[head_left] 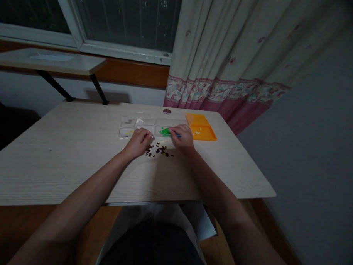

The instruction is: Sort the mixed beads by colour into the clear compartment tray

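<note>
My left hand rests at the near edge of a clear plastic tray with compartments. Its fingers are closed, and a tiny pale spot shows at the fingertips, too small to name. My right hand is pinched over the tray's right part, beside a heap of small green pieces. Something blue shows under its fingers; its kind is unclear. Between and in front of both hands, small dark brown pieces lie scattered on the table, with a few yellow ones among them. Some yellow pieces sit in the left compartment.
An orange tray with several small white pieces stands right of my right hand. A round hole cover is set in the light wooden table near its back edge. A raised shelf stands back left; a curtain hangs behind.
</note>
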A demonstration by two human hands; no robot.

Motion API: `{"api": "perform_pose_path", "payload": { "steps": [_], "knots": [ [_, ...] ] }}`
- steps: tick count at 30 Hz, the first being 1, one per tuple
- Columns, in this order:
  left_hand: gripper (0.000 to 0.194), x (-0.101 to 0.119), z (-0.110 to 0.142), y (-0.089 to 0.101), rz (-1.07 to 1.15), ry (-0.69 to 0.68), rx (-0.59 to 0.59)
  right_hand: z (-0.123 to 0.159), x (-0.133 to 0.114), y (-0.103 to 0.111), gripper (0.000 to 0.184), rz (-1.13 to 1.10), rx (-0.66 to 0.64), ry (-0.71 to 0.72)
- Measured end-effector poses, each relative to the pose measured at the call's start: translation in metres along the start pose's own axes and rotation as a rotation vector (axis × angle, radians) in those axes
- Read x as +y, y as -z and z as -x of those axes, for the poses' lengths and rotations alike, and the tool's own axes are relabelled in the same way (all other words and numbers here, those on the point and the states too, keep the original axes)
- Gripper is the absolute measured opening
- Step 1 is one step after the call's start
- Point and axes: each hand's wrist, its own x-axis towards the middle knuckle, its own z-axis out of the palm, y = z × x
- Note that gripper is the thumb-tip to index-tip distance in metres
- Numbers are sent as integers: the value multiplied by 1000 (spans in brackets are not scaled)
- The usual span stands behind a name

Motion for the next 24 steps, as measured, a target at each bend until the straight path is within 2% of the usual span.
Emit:
{"api": "perform_pose_path", "payload": {
  "steps": [3, 7, 20, 22, 24],
  "knots": [
    [30, 1, -1, -3, 83, 33, -2, 1, -24, -8, 24, -3, -101, 125],
    [31, 4, -2, -5, 132, 60, -18, 4, -40, -14, 24, 18, -121, 146],
    [37, -2, -1, -11, 169, 17, -57, 5, -42, -17, 21, 21, -71, 206],
    [39, -1, -1, -9, 151, 2, -53, 1, -34, -10, 20, 39, -63, 162],
    [40, 1, -1, -6, 135, 7, -38, -3, -15, 2, 20, 79, -1, 44]
  ]
}}
